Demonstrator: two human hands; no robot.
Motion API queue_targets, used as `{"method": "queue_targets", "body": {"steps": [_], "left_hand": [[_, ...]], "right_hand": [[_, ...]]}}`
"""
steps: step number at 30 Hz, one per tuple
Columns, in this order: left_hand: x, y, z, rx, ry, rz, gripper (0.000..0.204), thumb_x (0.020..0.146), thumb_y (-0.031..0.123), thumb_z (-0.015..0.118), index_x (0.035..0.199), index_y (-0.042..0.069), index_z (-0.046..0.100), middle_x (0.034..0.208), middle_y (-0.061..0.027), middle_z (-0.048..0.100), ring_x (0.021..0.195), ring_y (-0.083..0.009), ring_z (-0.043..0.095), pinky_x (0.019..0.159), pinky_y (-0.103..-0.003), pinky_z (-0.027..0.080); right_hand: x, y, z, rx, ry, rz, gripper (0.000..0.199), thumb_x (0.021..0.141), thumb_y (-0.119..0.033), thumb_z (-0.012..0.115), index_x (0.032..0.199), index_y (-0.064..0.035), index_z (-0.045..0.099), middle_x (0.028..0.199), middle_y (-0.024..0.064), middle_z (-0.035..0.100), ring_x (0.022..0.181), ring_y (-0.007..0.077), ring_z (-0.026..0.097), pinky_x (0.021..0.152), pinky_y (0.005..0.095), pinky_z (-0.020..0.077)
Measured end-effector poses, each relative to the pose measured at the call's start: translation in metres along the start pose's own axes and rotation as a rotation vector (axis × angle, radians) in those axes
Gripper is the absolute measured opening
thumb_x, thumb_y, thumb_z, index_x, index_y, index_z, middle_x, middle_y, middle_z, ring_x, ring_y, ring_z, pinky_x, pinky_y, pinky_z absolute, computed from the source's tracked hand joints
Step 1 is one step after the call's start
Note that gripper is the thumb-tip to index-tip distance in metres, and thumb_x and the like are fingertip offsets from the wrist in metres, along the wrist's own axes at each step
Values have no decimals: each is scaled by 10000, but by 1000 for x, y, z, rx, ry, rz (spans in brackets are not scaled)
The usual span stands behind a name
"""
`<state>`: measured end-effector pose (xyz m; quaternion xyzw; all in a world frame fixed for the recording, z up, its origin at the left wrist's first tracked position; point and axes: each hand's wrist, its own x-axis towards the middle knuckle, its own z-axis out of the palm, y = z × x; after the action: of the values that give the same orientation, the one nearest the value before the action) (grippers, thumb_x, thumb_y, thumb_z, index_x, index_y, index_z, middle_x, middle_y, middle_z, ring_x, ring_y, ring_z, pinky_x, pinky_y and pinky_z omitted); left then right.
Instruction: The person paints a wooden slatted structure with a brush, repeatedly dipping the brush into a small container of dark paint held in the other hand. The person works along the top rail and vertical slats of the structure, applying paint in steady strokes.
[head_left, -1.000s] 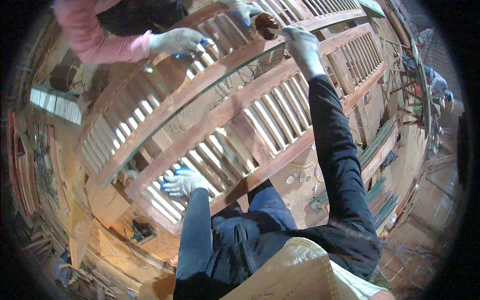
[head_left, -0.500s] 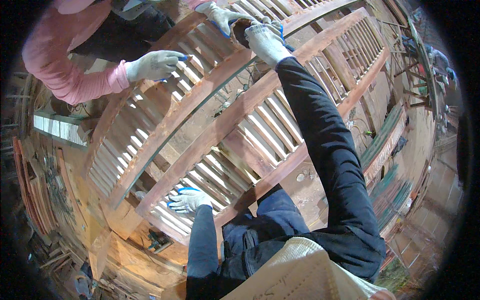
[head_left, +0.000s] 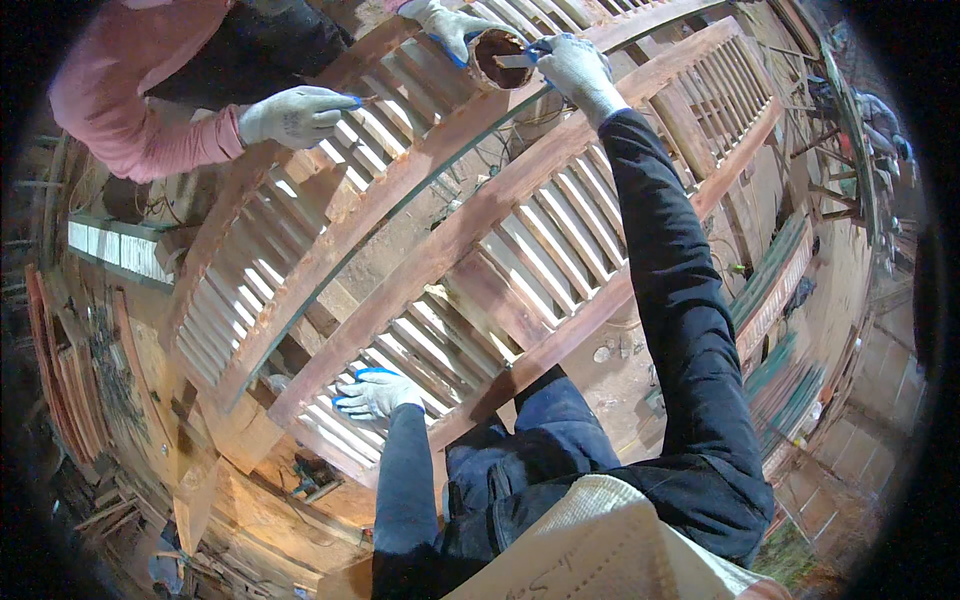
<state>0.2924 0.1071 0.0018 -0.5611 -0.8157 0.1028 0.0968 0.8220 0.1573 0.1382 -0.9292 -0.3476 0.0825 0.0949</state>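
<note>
My left hand (head_left: pixel 375 395), in a white glove with blue fingertips, lies with fingers stretched over the slats at the near left end of a reddish wooden louvred shutter (head_left: pixel 445 245). At the far side, my right hand (head_left: pixel 577 72), gloved alike, is closed on a small putty knife (head_left: pixel 515 62). Its pale flat blade reaches over the mouth of a round brown-rimmed can (head_left: pixel 487 75); the handle is hidden in my fingers. A co-worker's gloved hand (head_left: pixel 450 30) steadies that can above a second louvred shutter (head_left: pixel 330 240).
The co-worker's other gloved hand (head_left: pixel 300 118) is over the far shutter, pinching something thin. Wooden strips (head_left: pixel 70 370) lean at the left. Green-painted slatted pieces (head_left: pixel 765 290) lie at the right. A white-slatted frame (head_left: pixel 120 250) stands at the far left.
My right hand has drawn back to the right, uncovering the can's mouth and the blade. The co-worker's free hand has shifted slightly up and left. My left hand stays on the slats.
</note>
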Motion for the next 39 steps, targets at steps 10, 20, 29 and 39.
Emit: {"method": "queue_targets", "body": {"steps": [10,20,29,39], "left_hand": [[0,1,-4,-67,-9,-31,550,998,389,315,1430,49,340,1458,-317,334,1365,-437,341,1132,-530,245],[7,-6,12,-102,70,-21,561,1004,401,300,1415,22,346,1472,-326,311,1372,-461,323,1131,-551,234],[-6,-1,3,-223,-105,-27,594,1013,376,285,1469,-4,269,1520,-356,191,1419,-491,210,1136,-597,164],[-12,3,8,-259,-14,11,584,998,358,333,1454,-6,297,1507,-350,219,1413,-493,211,1141,-590,160]], "right_hand": [[-9,-19,22,-374,264,-304,262,812,-243,608,1032,-164,726,1037,100,687,980,337,636,828,458,490],[-2,-44,47,-312,-32,-177,214,847,-210,574,970,-118,724,1020,137,688,938,355,644,784,506,478],[-1,-6,31,61,16,-15,307,872,-343,558,981,-124,743,917,173,709,898,373,677,821,469,505],[-42,35,18,1036,-207,-208,407,938,-296,584,1236,-23,631,984,-17,632,848,84,543,749,255,451]]}}
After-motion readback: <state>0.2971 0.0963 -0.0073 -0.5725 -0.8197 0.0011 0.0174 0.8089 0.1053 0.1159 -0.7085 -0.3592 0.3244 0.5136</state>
